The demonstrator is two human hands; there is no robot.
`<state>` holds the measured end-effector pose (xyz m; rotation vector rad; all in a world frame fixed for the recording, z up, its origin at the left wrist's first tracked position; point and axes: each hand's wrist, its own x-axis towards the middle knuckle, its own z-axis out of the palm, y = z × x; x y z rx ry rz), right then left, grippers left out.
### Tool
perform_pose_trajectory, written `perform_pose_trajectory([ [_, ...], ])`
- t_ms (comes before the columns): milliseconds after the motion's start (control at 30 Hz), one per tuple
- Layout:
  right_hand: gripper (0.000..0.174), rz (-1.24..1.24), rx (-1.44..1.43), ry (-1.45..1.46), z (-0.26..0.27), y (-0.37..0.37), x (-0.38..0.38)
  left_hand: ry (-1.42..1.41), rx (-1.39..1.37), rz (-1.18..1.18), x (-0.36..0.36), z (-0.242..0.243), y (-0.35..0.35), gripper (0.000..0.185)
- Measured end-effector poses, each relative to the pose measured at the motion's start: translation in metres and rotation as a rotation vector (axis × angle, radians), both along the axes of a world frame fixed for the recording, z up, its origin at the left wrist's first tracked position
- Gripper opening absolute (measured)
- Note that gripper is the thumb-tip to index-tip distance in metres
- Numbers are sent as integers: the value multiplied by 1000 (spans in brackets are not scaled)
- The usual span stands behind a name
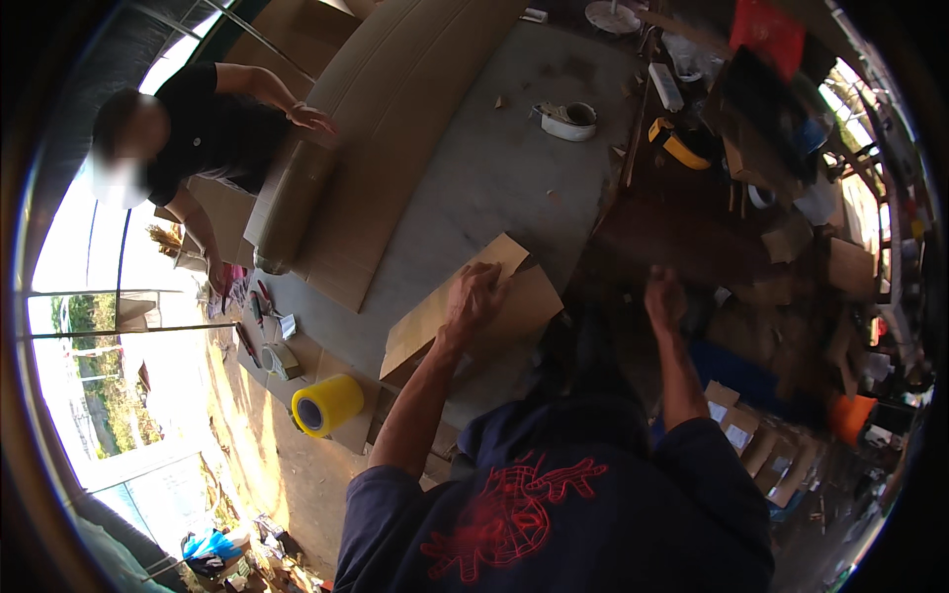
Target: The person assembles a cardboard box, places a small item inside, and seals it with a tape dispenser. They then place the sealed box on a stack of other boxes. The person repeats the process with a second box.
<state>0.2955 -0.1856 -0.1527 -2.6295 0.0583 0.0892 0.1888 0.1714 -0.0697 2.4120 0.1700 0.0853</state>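
Note:
A small brown cardboard box (422,319) lies on the grey worktable (519,156) before me, its long top face slanting up to the right. My left hand (474,296) rests on that top with fingers curled over its edge, gripping it near the right end. A side flap (534,293) of the box stands out beneath the fingers. Off to the right of the box, past the table's edge, my right hand (665,296) is raised and blurred. Its fingers look curled in, but whether anything is in them cannot be made out.
Large cardboard sheets (400,118) cover the table's far left, where a co-worker (215,133) leans with both hands out. A yellow tape roll (326,406) and tape dispenser (280,361) lie front left. Another tape dispenser (569,121) sits farther back; a yellow-black tool (678,144) is right.

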Motion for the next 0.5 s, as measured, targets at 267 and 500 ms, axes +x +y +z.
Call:
perform_pose_trajectory([
  [267, 30, -217, 841, 639, -48, 29, -37, -356, 323, 213, -34, 22, -6, 52],
  [500, 26, 254, 755, 375, -83, 93, -69, 178, -70, 1216, -282, -67, 5, 71],
])
